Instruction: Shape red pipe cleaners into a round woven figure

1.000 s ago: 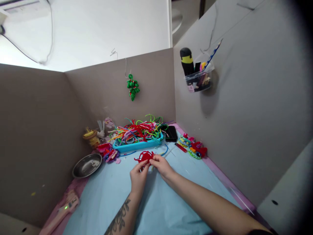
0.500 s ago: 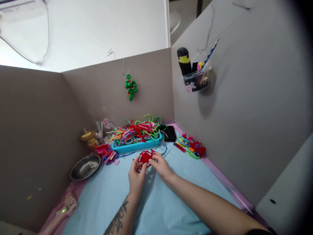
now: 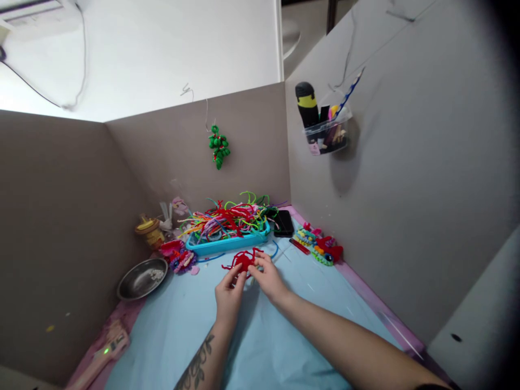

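Note:
Between my two hands is a red piece of bent pipe cleaners (image 3: 245,262), with loose loops and ends sticking out around a denser middle. My left hand (image 3: 231,290) pinches its lower left side between thumb and fingers. On the right side, my right hand (image 3: 266,273) grips it the same way, fingertips closed on the red strands. The piece is held just above the light blue table cover (image 3: 276,330). Some of the red strands are hidden behind my fingers.
Behind my hands stands a blue tray (image 3: 227,245) heaped with colourful pipe cleaners (image 3: 231,216). A phone (image 3: 283,223) and finished fuzzy pieces (image 3: 320,246) lie to the right. At left are a metal bowl (image 3: 142,279), a jar (image 3: 150,232) and a pink glue gun (image 3: 109,349).
The fingers of my left hand have shifted slightly on the red piece, and more of its strands show at the left. The view has tilted a little; everything else stays put.

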Motion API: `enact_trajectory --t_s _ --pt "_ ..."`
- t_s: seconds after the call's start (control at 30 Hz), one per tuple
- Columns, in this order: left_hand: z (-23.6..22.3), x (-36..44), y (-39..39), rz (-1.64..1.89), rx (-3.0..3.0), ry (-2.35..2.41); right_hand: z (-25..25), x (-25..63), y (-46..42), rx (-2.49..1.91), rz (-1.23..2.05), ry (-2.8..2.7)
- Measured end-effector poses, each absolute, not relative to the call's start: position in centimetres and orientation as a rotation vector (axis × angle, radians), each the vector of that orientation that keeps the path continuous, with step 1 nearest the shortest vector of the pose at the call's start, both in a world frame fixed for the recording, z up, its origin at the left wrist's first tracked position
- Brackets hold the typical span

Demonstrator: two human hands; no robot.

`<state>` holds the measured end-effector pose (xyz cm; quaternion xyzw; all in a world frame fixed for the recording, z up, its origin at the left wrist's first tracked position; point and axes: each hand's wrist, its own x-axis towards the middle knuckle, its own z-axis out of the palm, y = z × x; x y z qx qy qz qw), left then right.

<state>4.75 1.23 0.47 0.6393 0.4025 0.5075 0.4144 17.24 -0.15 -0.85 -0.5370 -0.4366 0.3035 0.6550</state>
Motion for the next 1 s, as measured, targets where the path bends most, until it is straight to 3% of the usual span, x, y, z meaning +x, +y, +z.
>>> enact_trajectory --t_s 0.47,0.8,1.0 --pt "0.6 4.6 1.4 1.295 1.551 1.066 -0.5 17.1 -0.5 -1.238 0.692 -1.062" --pt "1.2 4.3 1.9 1.329 1.453 1.090 1.4 21.2 -0.3 -1.318 0.403 -1.157" --pt "0.5 4.5 2.3 1.277 1.375 1.003 0.5 22.0 0.5 -1.510 0.422 -1.340"
